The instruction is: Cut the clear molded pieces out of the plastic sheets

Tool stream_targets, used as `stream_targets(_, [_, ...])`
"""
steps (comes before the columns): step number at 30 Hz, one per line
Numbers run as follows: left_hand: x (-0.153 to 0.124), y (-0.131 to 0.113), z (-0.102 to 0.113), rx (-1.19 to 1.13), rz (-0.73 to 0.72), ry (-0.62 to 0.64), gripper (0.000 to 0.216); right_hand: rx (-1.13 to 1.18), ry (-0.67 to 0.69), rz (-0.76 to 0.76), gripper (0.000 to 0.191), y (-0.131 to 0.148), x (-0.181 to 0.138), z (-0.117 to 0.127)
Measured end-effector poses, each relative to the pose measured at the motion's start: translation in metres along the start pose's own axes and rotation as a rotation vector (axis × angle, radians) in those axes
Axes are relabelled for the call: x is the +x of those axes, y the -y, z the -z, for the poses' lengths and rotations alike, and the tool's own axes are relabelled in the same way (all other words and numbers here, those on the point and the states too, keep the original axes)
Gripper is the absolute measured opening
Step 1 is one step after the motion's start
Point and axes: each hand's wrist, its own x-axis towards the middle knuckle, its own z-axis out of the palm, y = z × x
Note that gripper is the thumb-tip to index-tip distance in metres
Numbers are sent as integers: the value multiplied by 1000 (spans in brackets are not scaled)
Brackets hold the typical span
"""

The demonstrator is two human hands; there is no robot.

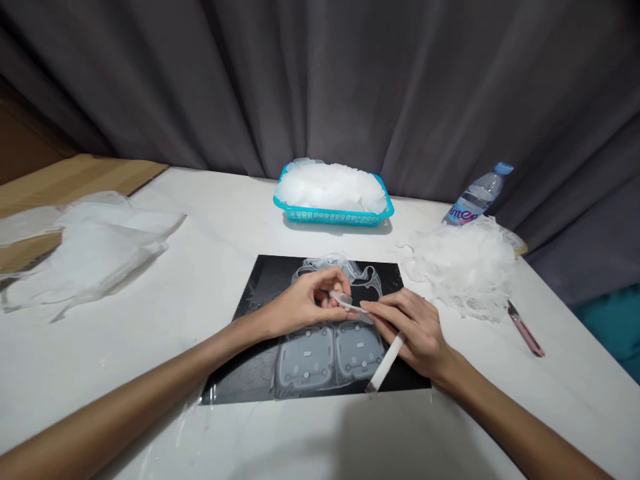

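Note:
My left hand (315, 300) pinches a small translucent, rubbery-looking piece (346, 301) between thumb and fingers. The fingertips of my right hand (413, 327) close on the other end of this piece. A slim white tool (387, 363) is also tucked in my right hand, slanting down toward me; its kind is unclear. Below both hands, a translucent moulded sheet (306, 360) with two rounded-square panels lies on a black board (240, 373). Curly clear strips (370, 275) lie on the board just beyond my fingers.
Behind the board stands a turquoise basket (335, 219) heaped with whitish translucent pieces. To the right are a pile of stringy scraps (465, 267), a water bottle (477, 197) and a pink-handled knife (527, 333). Thin translucent sheets (100, 247) and cardboard (90, 177) lie left.

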Motion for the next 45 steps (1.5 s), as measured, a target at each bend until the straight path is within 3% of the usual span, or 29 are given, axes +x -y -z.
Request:
stream_targets(9, [0, -2, 2, 98, -30, -25, 29, 22, -74, 12, 27, 2, 0, -1])
stream_targets(13, [0, -1, 1, 163, -141, -153, 24, -74, -46, -132, 11, -2, 2, -1])
stream_targets(17, [-3, -1, -2, 241, -257, -117, 14, -107, -17, -228, 9, -5, 2, -1])
stream_targets(20, [-8, -2, -5, 367, -322, -62, 10, -89, -22, -166, 36, -1, 0, 0])
stream_targets(22, [-12, -1, -6, 437, -380, -41, 9, -73, 3, -78, 38, 4, -1, 0])
stream_targets(25, [-15, 0, -6, 490, -441, -45, 7, -56, 10, -15, 36, 8, -1, -1])
stream_targets(36, [-16, 1, -7, 524, -518, -99, 7, 103, -37, -104, 21, 10, 2, -2])
stream_targets(45, [-17, 5, -8, 566, -600, -176, 9, 125, 8, -170, 12, 8, 4, -1])
